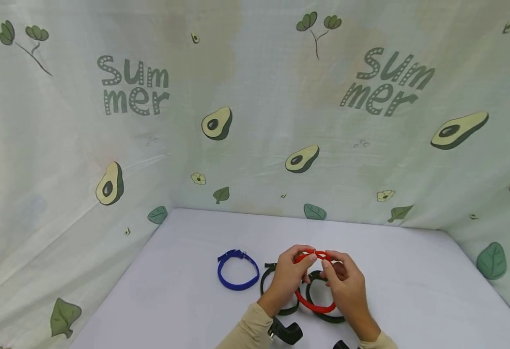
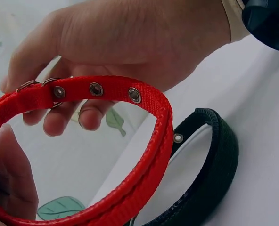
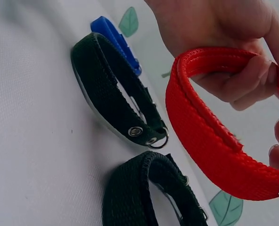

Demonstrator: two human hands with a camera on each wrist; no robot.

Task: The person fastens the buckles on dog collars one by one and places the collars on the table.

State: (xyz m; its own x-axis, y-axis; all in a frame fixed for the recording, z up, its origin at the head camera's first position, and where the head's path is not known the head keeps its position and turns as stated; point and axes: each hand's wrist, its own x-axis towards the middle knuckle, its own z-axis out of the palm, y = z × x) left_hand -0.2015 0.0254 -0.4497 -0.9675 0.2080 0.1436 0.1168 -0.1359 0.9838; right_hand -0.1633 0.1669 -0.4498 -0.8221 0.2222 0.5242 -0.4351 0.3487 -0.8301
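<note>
A red buckled collar [image 1: 317, 308] is held up between both hands, above the table and in front of two dark green collars. The left hand [image 1: 286, 274] pinches it near the top, with fingertips at the metal buckle [image 2: 38, 87]. On the other side, the thumb and fingers of the right hand [image 1: 347, 290] grip the red band. Three metal eyelets show along the red strap [image 2: 116, 92] in the left wrist view. One dark green collar [image 1: 262, 286] lies behind the left hand, the other dark green collar [image 1: 334, 319] beneath the red one, partly hidden.
A blue collar [image 1: 237, 286] lies on the white table [image 1: 180, 291] to the left of the hands. Printed cloth [image 1: 255, 97] hangs behind the table and along its sides. Black devices [image 1: 290, 334] sit at the wrists, beside beige sleeves [image 1: 248, 329].
</note>
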